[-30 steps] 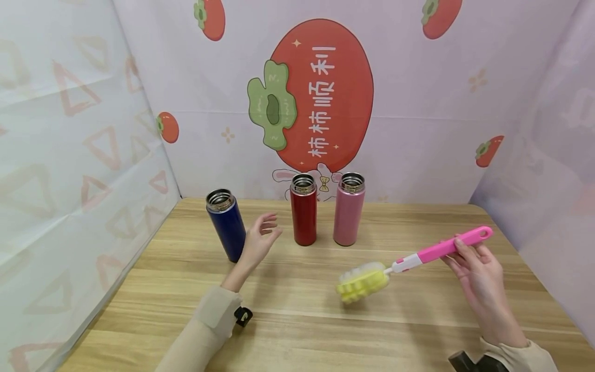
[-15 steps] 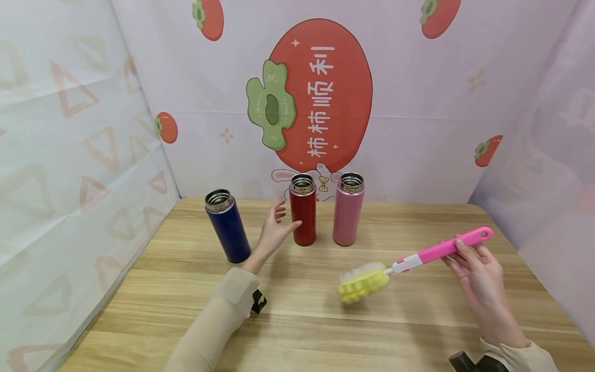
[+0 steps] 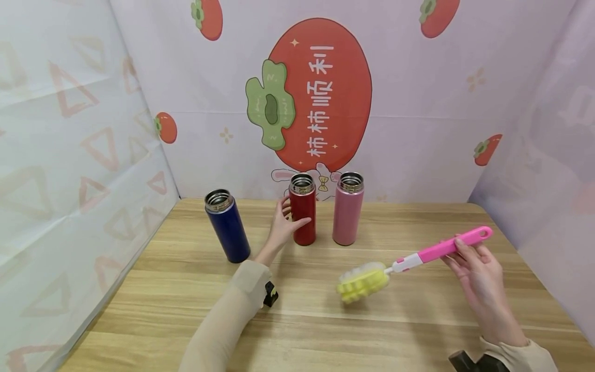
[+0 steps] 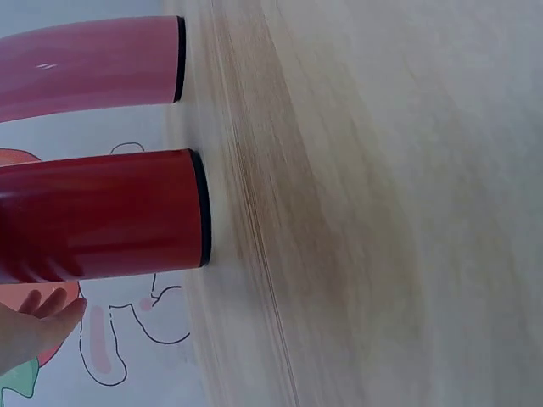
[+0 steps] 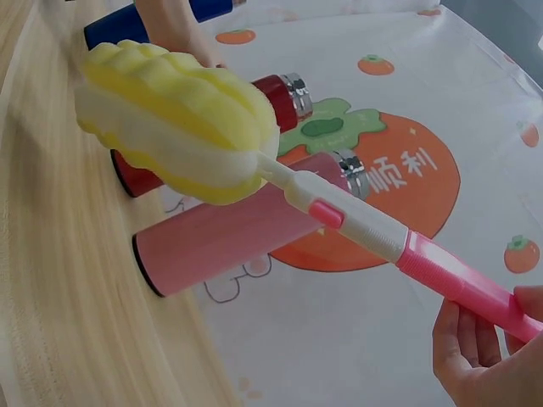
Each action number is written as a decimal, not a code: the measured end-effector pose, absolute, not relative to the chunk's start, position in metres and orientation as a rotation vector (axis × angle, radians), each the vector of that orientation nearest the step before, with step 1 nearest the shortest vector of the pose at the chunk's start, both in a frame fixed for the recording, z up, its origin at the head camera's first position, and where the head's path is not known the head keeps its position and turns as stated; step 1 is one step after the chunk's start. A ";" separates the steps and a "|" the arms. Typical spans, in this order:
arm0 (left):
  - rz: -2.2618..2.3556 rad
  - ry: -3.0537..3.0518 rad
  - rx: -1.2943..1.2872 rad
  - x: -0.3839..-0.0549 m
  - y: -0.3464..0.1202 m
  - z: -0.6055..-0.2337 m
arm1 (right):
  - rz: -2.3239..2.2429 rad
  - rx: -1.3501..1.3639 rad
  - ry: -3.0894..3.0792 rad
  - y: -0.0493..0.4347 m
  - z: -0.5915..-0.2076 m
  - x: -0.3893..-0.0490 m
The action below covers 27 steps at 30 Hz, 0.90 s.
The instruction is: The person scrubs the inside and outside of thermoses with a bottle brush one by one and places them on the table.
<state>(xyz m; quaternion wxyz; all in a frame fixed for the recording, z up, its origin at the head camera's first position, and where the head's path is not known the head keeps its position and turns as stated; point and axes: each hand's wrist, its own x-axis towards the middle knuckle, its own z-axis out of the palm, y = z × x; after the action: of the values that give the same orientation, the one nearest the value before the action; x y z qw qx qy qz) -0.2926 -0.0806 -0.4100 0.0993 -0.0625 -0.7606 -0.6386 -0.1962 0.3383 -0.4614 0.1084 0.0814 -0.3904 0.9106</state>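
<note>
Clearly, the table (image 3: 307, 336) bears the upright red bottle (image 3: 304, 207) at mid-frame; lower right, the brush (image 3: 406, 263) is pinched at its handle (image 3: 434, 251) by the right hand (image 3: 482, 279), probably so its sponge (image 3: 363, 282) hangs free; the half-spread left hand (image 3: 282, 227) flanks the bottle, contact unclear.

Left wrist view cuts off tops: red bottle (image 4: 102, 216), pink bottle (image 4: 97, 66).

Fingers (image 4: 58, 322) just beside red bottle (image 4: 102, 216); pink bottle (image 4: 93, 66) near.
</note>
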 end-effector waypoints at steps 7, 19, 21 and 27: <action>-1.900 -2.261 -0.150 -0.297 -0.074 -0.409 | 2.683 0.234 -1.148 0.314 -0.429 -0.177; -1.783 -2.295 -0.222 -0.290 -0.074 -0.408 | 2.735 0.182 -1.091 0.285 -0.386 -0.155; -1.759 -2.303 -0.237 -0.285 -0.074 -0.408 | 2.705 0.188 -1.116 0.306 -0.412 -0.171; -1.720 -2.311 -0.334 -0.266 -0.072 -0.405 | 2.653 0.224 -1.131 0.367 -0.484 -0.219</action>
<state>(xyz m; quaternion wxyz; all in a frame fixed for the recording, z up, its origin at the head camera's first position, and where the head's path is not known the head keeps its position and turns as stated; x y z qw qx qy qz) -0.2662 -0.0717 -0.4052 0.1205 -0.1144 -0.7911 -0.5887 -0.2187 0.3669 -0.4839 0.1241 0.0770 -0.3879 0.9101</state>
